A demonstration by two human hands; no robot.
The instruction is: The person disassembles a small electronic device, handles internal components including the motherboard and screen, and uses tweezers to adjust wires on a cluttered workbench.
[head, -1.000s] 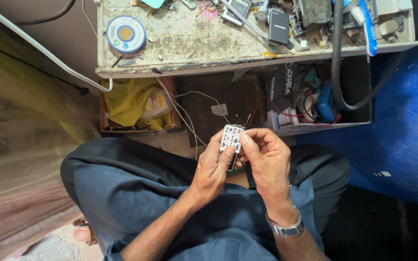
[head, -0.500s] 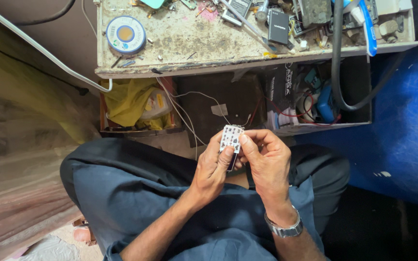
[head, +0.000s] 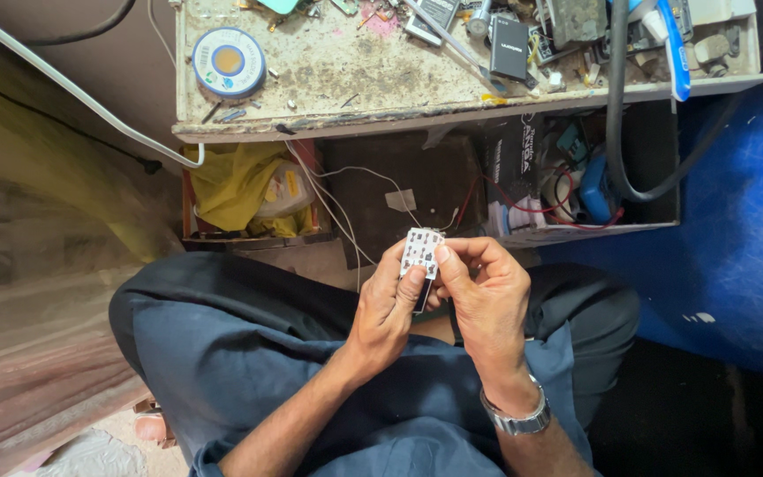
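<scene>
We see both hands raised over the lap, close together, with a small white board (head: 420, 252) pinched between them. The left hand (head: 386, 309) has its grip closed on the board's left and near edge, thumb up along the side. The right hand (head: 483, 296) also has its grip closed on the board, thumb and forefinger on its right edge. A dark, thin part hangs under the board between the two hands; we cannot tell what it is. The board sits upright, tilted slightly, with small dark marks on its face. A thin white wire (head: 359, 172) runs from near the board's top up into the shelf under the bench.

A metal watch (head: 516, 417) is on the right wrist. We sit cross-legged in dark blue clothes.

Far from the hands stands the bench (head: 355, 79), its top stained and cluttered. A round solder spool (head: 229, 60) lies far left on it. A black box (head: 509, 47) lies to the right among tools. A thick black cable (head: 615, 106) drops over the bench's near edge. Under the bench, a yellow bag (head: 231, 181) sits left, and a blue thing (head: 595, 188) with red wires right. A white cable (head: 64, 88) crosses the floor at far left.
</scene>
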